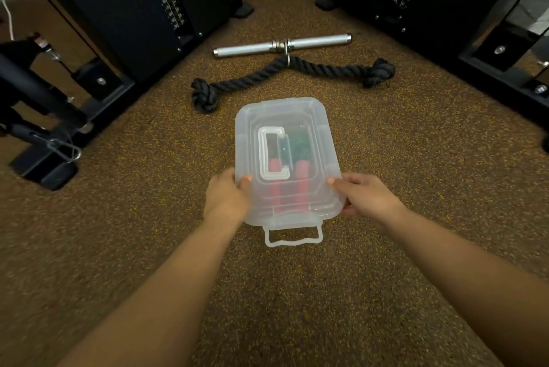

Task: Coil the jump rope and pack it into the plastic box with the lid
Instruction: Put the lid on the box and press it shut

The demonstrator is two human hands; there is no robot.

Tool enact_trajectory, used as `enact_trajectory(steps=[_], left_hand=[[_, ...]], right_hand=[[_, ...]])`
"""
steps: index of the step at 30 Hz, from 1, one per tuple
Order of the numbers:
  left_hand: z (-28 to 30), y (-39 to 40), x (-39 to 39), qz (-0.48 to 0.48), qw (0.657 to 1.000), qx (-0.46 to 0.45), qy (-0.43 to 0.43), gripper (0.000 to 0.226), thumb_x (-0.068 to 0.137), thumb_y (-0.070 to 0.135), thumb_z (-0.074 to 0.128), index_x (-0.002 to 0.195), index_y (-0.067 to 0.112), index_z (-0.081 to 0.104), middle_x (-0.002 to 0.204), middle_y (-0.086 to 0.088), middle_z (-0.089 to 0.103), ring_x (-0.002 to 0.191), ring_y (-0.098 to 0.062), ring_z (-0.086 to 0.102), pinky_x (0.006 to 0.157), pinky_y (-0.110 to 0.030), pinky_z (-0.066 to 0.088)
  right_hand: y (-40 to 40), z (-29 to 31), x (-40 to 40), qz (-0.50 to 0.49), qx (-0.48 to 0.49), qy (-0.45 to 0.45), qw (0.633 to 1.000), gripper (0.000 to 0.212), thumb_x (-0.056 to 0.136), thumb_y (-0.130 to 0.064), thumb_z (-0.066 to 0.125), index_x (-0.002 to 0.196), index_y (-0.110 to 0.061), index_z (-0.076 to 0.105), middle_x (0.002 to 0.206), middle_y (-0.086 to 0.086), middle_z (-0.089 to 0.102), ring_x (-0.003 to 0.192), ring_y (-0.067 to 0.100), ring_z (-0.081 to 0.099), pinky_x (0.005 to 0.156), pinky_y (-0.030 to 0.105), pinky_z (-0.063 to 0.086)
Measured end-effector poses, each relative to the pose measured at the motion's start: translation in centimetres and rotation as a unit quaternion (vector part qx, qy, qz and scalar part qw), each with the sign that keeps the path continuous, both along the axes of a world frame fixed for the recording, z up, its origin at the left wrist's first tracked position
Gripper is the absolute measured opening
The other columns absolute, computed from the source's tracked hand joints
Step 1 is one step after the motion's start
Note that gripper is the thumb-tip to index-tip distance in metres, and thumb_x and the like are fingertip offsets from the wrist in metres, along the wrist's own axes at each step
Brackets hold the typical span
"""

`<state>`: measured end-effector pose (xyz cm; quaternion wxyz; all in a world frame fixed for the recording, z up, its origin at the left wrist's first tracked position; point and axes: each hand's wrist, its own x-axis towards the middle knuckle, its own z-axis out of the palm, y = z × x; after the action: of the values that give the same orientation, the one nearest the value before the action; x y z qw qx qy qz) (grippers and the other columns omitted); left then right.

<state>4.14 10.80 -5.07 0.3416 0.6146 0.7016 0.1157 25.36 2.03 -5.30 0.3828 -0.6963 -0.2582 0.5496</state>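
A clear plastic box (323,140) sits on the speckled brown floor with its lid on and a white handle flat on top. Through the lid I see the jump rope (301,176) inside: two red handles side by side and a dark green coil toward the far end. My left hand (227,197) grips the near left side of the box, thumb on the lid. My right hand (367,192) grips the near right side the same way. A white latch loop (292,236) hangs from the near end.
Beyond the box lie a thick black knotted rope attachment (285,75) and a chrome bar handle (282,45). Black gym machine frames stand at the left (98,39) and the right (445,10). A carabiner (64,148) lies at the left.
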Motion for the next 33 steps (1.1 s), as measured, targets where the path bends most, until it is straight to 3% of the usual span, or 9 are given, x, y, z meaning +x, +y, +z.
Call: enact_trajectory(steps=[3,7,10,13,16,18,21,23,33], left_hand=[[0.5,-3.0,0.4,-0.195,0.968,0.158,0.011,0.052,0.092,0.039,0.048,0.14,0.029,0.031,0.144,0.011,0.029,0.133,-0.01,0.029,0.111,-0.034,0.025],[-0.1,-5.8,-0.1,-0.428,0.891,0.113,0.099,0.1,0.072,0.071,0.054,0.148,0.036,-0.001,0.158,0.016,-0.01,0.145,-0.007,-0.013,0.115,-0.031,-0.007],[-1.0,-5.4,-0.6,-0.454,0.876,0.098,0.132,0.119,0.064,0.068,0.065,0.147,0.035,-0.013,0.154,0.017,-0.023,0.141,-0.006,-0.024,0.116,-0.032,-0.013],[-1.0,-5.0,-0.5,-0.452,0.874,0.124,0.13,0.103,0.077,0.042,0.068,0.149,0.032,-0.005,0.157,0.015,-0.015,0.145,-0.008,-0.015,0.12,-0.033,-0.006],[-0.7,-4.7,-0.5,-0.44,0.882,0.128,0.11,0.084,0.086,0.023,0.061,0.15,0.031,0.007,0.16,0.011,-0.002,0.146,-0.007,-0.004,0.121,-0.032,-0.001],[-0.3,-4.7,-0.4,-0.439,0.881,0.13,0.115,0.082,0.087,0.023,0.059,0.15,0.03,0.007,0.16,0.01,0.0,0.146,-0.008,-0.002,0.119,-0.027,-0.005],[0.4,-4.4,0.0,-0.445,0.874,0.142,0.134,0.086,0.085,0.027,0.062,0.15,0.025,0.006,0.16,0.007,0.005,0.146,-0.012,0.004,0.115,-0.023,-0.006],[0.7,-4.2,0.1,-0.449,0.872,0.135,0.137,0.091,0.082,0.028,0.065,0.15,0.025,0.005,0.16,0.007,0.005,0.146,-0.012,0.004,0.114,-0.024,-0.008],[0.3,-2.9,0.1,-0.454,0.883,0.072,0.099,0.094,0.079,0.031,0.07,0.15,0.027,0.007,0.16,0.009,0.007,0.146,-0.01,0.003,0.12,-0.029,0.003]], right_hand=[[-0.8,-0.8,-0.6,-0.021,-0.032,0.027,0.999,0.044,0.089,-0.042,0.056,0.121,-0.011,0.056,0.105,0.004,0.069,0.086,0.017,0.069,0.07,0.028,0.056],[-2.5,-2.0,-2.7,0.028,-0.11,0.15,0.982,0.054,0.087,-0.061,0.045,0.124,-0.022,0.052,0.12,0.008,0.059,0.105,0.033,0.061,0.098,0.048,0.043],[-2.3,-1.7,-3.9,-0.007,-0.087,0.225,0.97,0.04,0.092,-0.046,0.049,0.118,-0.017,0.057,0.106,0.015,0.068,0.085,0.028,0.067,0.09,0.046,0.051],[-2.3,-1.5,-4.1,-0.052,-0.083,0.203,0.974,0.048,0.088,-0.036,0.059,0.126,-0.012,0.045,0.102,0.016,0.069,0.072,0.025,0.069,0.07,0.039,0.058],[-3.3,-1.1,-4.1,-0.03,-0.055,0.073,0.995,0.081,0.08,-0.034,0.07,0.139,-0.023,0.016,0.127,0.015,0.055,0.09,0.022,0.064,0.078,0.038,0.055],[-4.1,-0.3,-3.4,0.053,0.031,-0.169,0.984,0.101,0.074,-0.037,0.074,0.144,-0.031,0.002,0.143,0.003,0.028,0.119,0.013,0.04,0.104,0.036,0.039],[-4.3,0.0,-2.3,0.268,0.178,-0.492,0.809,0.096,0.074,-0.048,0.07,0.147,-0.026,0.01,0.154,-0.002,0.012,0.143,0.015,0.01,0.119,0.039,0.011],[-3.7,-0.7,-2.0,0.36,0.173,-0.543,0.739,0.09,0.077,-0.052,0.064,0.148,-0.023,0.016,0.157,0.002,0.014,0.146,0.022,0.004,0.12,0.04,0.003],[-3.1,-1.7,-2.3,0.362,0.244,-0.611,0.661,0.072,0.071,-0.042,0.074,0.131,-0.008,0.051,0.123,0.007,0.062,0.116,0.028,0.058,0.102,0.044,0.04]])
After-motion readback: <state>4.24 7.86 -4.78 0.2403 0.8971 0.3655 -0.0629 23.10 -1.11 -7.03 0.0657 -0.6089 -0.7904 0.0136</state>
